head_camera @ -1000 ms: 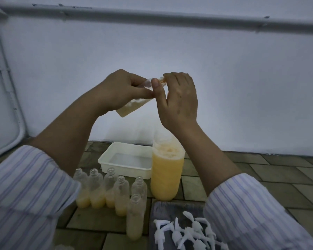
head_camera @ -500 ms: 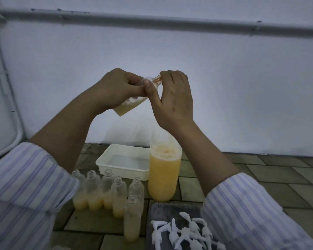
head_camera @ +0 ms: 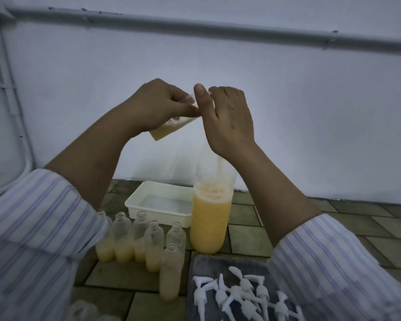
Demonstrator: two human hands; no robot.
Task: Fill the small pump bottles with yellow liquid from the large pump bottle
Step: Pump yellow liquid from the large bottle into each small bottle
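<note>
It looked like a makeshift floor workspace: worn olive paving tiles (head_camera: pixel 245 235) met a plain whitewashed wall (head_camera: pixel 287 112) (grey pipe (head_camera: pixel 218 27) at twelve o'clock).

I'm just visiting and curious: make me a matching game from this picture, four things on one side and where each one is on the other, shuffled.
Things:
1. small bottle
2. large bottle
3. white tub
4. white pump heads

Places:
A. lying in a heap on the dark tray
B. on the tiled floor near the wall, left of the large bottle
C. tilted in the air, held in the left hand
D. standing upright on the tiles, below the right hand

Pairs: 1-C, 2-D, 3-B, 4-A
</note>
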